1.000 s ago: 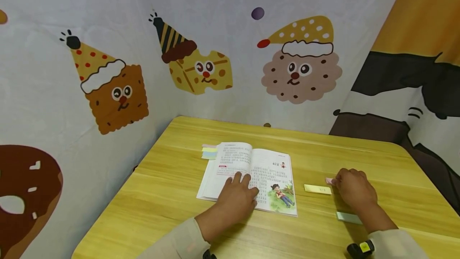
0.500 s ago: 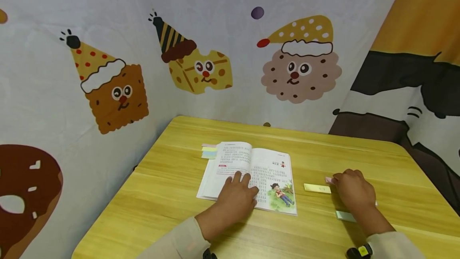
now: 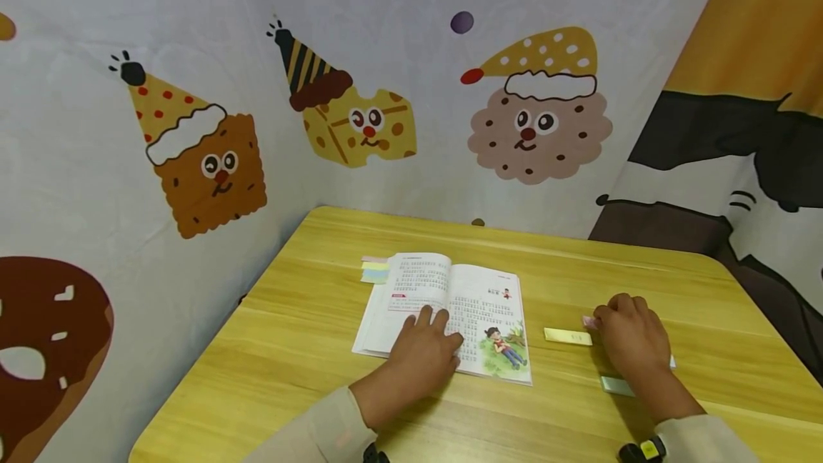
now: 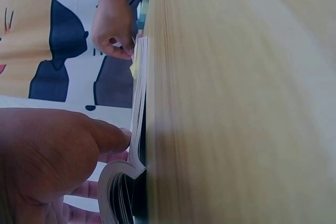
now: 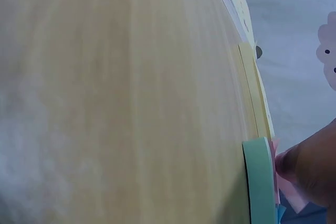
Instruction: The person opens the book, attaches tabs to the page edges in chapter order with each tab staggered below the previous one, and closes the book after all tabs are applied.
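Note:
An open book (image 3: 476,279) lies on the table with its printed pages up. My left hand (image 3: 424,356) rests across its lower middle, fingers extended over the page; in the left wrist view the thumb lies along the pages' edge. Right of the book, my right hand (image 3: 633,334) pinches a pink sticky note (image 3: 588,321) between thumb and fingers. A pink strip (image 5: 292,195) slants out under the fingertip in the right wrist view. A yellow sticky note pad (image 3: 568,336) lies just left of this hand, and a green pad (image 3: 617,386) sits nearer, partly behind the wrist.
Pink, yellow and blue-green tabs (image 3: 374,270) stick out from the book's upper left edge. A blue piece (image 5: 281,213) shows behind the green pad in the right wrist view. The wooden table (image 3: 289,291) meets a cartoon-printed cloth (image 3: 437,191) at the back.
My right hand has shifted slightly and its knuckles have risen a little, with the pink note still pinched. A pale edge now shows right of the wrist. My left hand has stayed still.

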